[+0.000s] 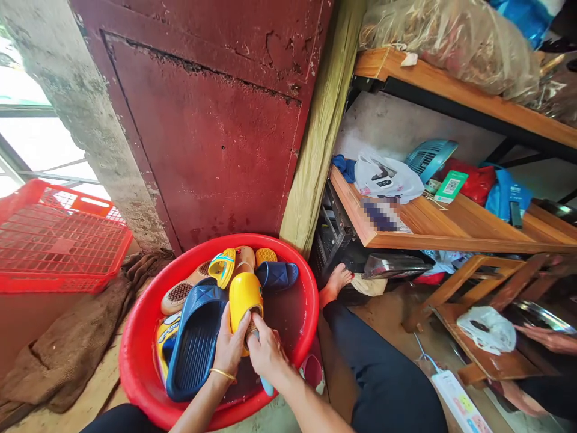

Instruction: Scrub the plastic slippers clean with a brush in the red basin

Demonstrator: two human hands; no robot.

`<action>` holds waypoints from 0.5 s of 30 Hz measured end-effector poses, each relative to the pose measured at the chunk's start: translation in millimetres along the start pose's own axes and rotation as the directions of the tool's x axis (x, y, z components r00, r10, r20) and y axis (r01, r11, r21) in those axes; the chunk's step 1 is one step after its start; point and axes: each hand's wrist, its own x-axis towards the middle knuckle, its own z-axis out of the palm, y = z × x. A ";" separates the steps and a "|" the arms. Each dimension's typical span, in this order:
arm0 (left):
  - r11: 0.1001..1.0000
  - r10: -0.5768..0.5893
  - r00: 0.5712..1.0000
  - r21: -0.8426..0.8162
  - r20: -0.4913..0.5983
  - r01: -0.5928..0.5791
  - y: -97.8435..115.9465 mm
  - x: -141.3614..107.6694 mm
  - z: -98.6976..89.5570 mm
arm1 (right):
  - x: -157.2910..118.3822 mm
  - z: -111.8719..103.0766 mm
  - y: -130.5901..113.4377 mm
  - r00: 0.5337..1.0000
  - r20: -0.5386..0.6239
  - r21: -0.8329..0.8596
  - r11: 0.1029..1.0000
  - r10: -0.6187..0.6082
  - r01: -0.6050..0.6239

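Note:
My left hand [228, 346] is closed around a yellow slipper [246, 297], holding it above the basin with its opening toward me. My right hand [268, 355] grips what looks like a brush, whose light blue handle [267, 385] sticks out below the fist; its head is hidden at the slipper's opening. Under my hands stands a red basin [135, 355] of murky water. In it, a large dark blue slipper [196, 355] lies left of my left hand. Beyond are another dark blue slipper [277, 275], a small yellow sandal [222, 267] and a tan-soled shoe [178, 294].
A red plastic crate [63, 240] stands at left by brown sacking [76, 349]. Behind the basin is a dark red door [216, 132]. Wooden shelves [451, 234] hold bags and a blue fan [430, 159]. At right are a power strip [460, 400] and another person's hand [547, 340].

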 end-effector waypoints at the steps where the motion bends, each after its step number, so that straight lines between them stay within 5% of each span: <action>1: 1.000 0.001 1.000 0.003 -0.004 -0.001 0.5 0.4 -1.5 | 6.5 2.1 -3.5 1.000 0.004 -0.016 1.000 -0.002 0.002; 5: 1.000 -0.003 1.000 -0.008 -0.003 0.003 0.1 9.1 -5.6 | 19.0 -21.2 -8.3 0.977 0.210 -0.040 0.999 0.030 -0.022; 9: 0.999 0.043 0.999 0.007 -0.002 -0.043 -0.3 18.2 -6.3 | 9.2 -62.2 -1.3 0.882 0.467 -0.058 0.997 0.068 -0.046; 15: 0.955 0.217 0.976 0.211 -0.013 -0.210 10.6 19.2 -10.9 | -33.8 -82.3 16.8 0.901 0.434 -0.218 0.969 -0.014 0.120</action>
